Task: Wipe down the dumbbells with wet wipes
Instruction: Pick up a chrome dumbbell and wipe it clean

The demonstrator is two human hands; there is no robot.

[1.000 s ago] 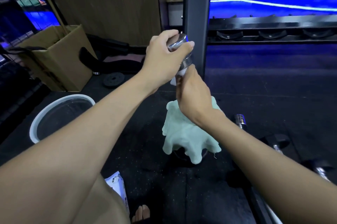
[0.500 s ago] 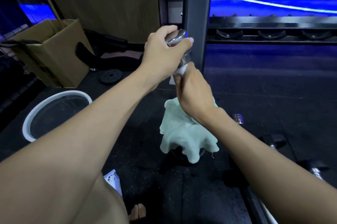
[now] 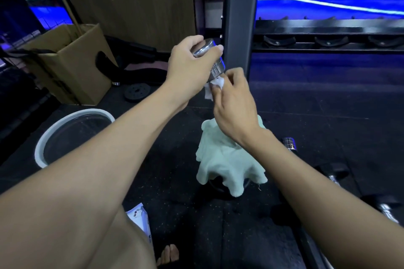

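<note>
My left hand (image 3: 189, 65) grips the chrome end of a dumbbell bar (image 3: 210, 56) that stands upright in front of me. Just below it, my right hand (image 3: 235, 104) pinches a white wet wipe (image 3: 215, 85) against the bar. A pale green cloth (image 3: 227, 159) drapes over the bar's lower end, hiding most of the dark weight plate (image 3: 220, 185) on the floor. A pack of wet wipes (image 3: 140, 219) lies on the floor by my left leg.
A white-rimmed bucket (image 3: 47, 139) stands at the left, a cardboard box (image 3: 72, 65) behind it. More dumbbells (image 3: 334, 169) lie on the floor at the right. A dark steel post (image 3: 241, 15) and a rack (image 3: 328, 34) rise behind my hands. A loose plate (image 3: 137, 92) lies near the box.
My right hand has loosened from a full grip round the bar and slid up, so the white wipe now shows between its fingertips. My left hand keeps its hold.
</note>
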